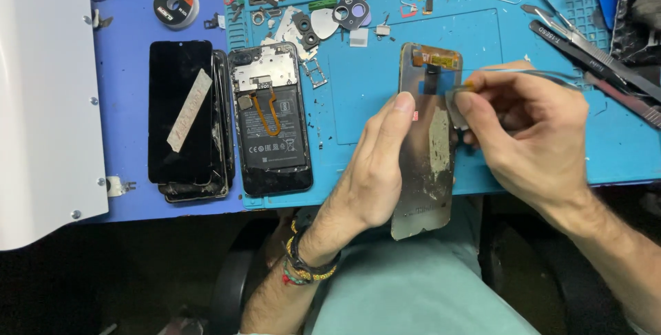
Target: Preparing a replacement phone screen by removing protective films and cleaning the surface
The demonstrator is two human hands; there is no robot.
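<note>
1. My left fingers [403, 104] are clenched along the left edge of a detached phone display panel [427, 170], back side up; the left hand [375, 170] props it over the near edge of the blue mat [482, 39].
2. My right fingers [468, 104] pinch a thin metal tool, tweezers [544, 73] by the look of it, with the tip at the panel's far end, just beside the orange flex connector [441, 58]. The right hand [530, 135] covers the contact point, so I cannot tell exactly what the tip touches.
3. As I judge it, disassembly is well along: the panel is off and its back shows patchy adhesive residue, so cleaning or peeling is unfinished.
4. To the left, the opened phone body [270, 118] lies on the mat with its battery exposed.
5. Further left, a dark screen [180, 111] with a strip of tape rests on a stack, on the table [124, 32].
6. Small parts and spare tools are scattered along the far side.
</note>
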